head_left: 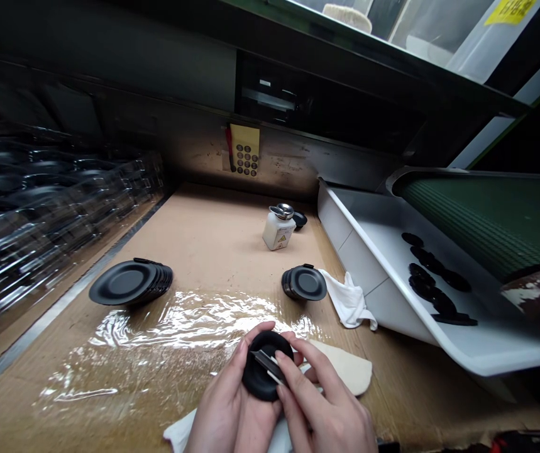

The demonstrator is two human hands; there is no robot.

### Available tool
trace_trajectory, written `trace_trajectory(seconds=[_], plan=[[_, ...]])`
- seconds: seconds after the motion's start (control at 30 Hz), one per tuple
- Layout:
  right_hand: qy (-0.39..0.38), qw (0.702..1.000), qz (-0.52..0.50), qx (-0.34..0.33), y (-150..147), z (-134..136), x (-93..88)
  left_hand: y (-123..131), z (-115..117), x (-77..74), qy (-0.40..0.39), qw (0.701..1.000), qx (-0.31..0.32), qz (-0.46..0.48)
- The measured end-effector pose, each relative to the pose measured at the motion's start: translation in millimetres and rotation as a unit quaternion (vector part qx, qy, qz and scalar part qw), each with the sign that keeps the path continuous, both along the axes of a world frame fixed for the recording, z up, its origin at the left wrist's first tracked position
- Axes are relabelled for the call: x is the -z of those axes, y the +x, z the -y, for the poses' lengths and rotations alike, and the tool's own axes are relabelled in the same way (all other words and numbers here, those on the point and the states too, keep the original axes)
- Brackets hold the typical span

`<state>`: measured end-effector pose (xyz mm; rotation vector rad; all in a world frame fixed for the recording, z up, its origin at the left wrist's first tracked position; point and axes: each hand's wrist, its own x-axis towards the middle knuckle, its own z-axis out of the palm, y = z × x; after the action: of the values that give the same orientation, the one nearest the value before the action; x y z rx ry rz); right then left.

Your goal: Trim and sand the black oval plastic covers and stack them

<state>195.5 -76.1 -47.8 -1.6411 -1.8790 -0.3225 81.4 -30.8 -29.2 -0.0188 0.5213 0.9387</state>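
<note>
The left hand (225, 409) held its grip closed around the rim of a round, matte black disc (256, 380), raised above the tan tabletop (203, 233). The right hand (329, 402) pinched a narrow dark blade with a bright metal edge (264, 366) in a closed grip. The blade was nearer that hand, and its long axis lay diagonally across the disc's face, pointing toward the upper left. Two stacks of black discs (131, 282) (303, 282) sat ahead, with a crumpled white cloth (347, 301) beside the right-hand stack.
</note>
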Motion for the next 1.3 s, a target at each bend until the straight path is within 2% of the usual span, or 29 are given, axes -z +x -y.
trace_trajectory(seconds=[0.43,0.57,0.67,0.77,0.83,0.9,0.97,1.1,1.2,1.3], plan=[[-0.002,1.0,-0.019,-0.024,-1,1,-1.1,2,-1,0.7,-0.014,1.0,0.015,0.02],[0.0,1.0,-0.013,-0.024,15,2,-6.3,3,-1,-2.4,0.003,1.0,0.015,-0.008],[-0.022,0.998,0.026,0.045,45,0,-10.9,1,1,-5.0,0.029,0.999,0.024,-0.039],[-0.089,0.985,0.056,0.134,78,-4,-9.8,-1,1,-6.8,0.048,0.997,0.049,-0.03],[-0.113,0.98,0.061,0.15,92,-6,-6.5,-1,1,-7.5,0.051,0.997,0.056,-0.017],[-0.103,0.984,0.058,0.134,96,-4,-3.9,0,1,-7.8,0.056,0.996,0.057,-0.027],[-0.102,0.99,0.056,0.081,90,0,-3.7,1,1,-7.9,0.07,0.995,0.05,-0.047],[-0.186,0.981,0.048,-0.033,75,5,-10.6,1,2,-7.9,0.092,0.994,0.043,-0.044],[-0.211,0.977,0.002,-0.043,79,2,-21.2,1,3,-8.6,0.083,0.992,0.046,-0.077],[-0.145,0.986,-0.074,-0.034,86,-1,-33.1,-1,3,-8.4,0.061,0.992,0.066,-0.089]])
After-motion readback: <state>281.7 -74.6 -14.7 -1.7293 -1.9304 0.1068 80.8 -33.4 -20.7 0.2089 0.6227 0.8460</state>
